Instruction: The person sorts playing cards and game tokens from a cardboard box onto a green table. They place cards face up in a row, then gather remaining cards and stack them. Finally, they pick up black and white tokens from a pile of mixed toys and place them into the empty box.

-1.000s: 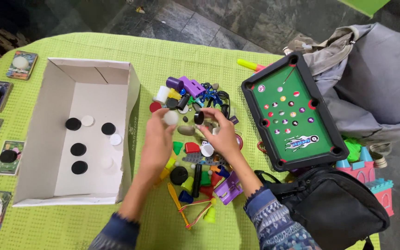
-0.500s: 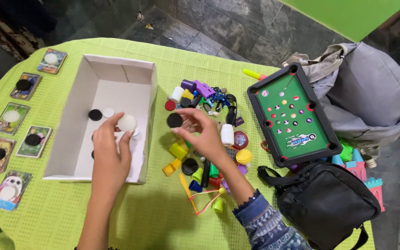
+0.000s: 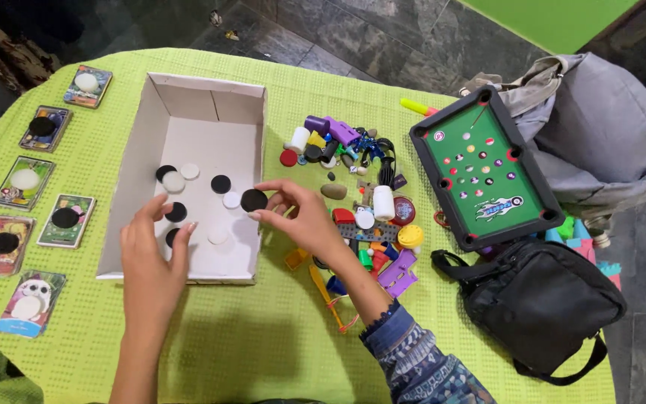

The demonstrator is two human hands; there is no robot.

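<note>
My right hand [image 3: 304,221] pinches a black disc [image 3: 253,200] at its fingertips, just over the right wall of the white cardboard box [image 3: 130,161]. My left hand [image 3: 151,254] hovers over the box's near end with its fingers spread and nothing in them. A white disc [image 3: 218,236] lies on the box floor just right of its fingers. Several more black and white discs [image 3: 220,183] lie scattered inside the box. My left hand partly hides one black disc [image 3: 172,237].
Picture cards [image 3: 63,221], each with a disc on it, line the left of the green cloth [image 3: 263,344]. A pile of small plastic toys [image 3: 353,187] lies right of the box. Beyond it are a toy pool table [image 3: 487,168], a grey backpack [image 3: 607,142] and a black bag [image 3: 540,299].
My left hand carried a white disc from the toy pile into the box and let it go. My right hand moved left with the black disc, as far as the box's right wall.
</note>
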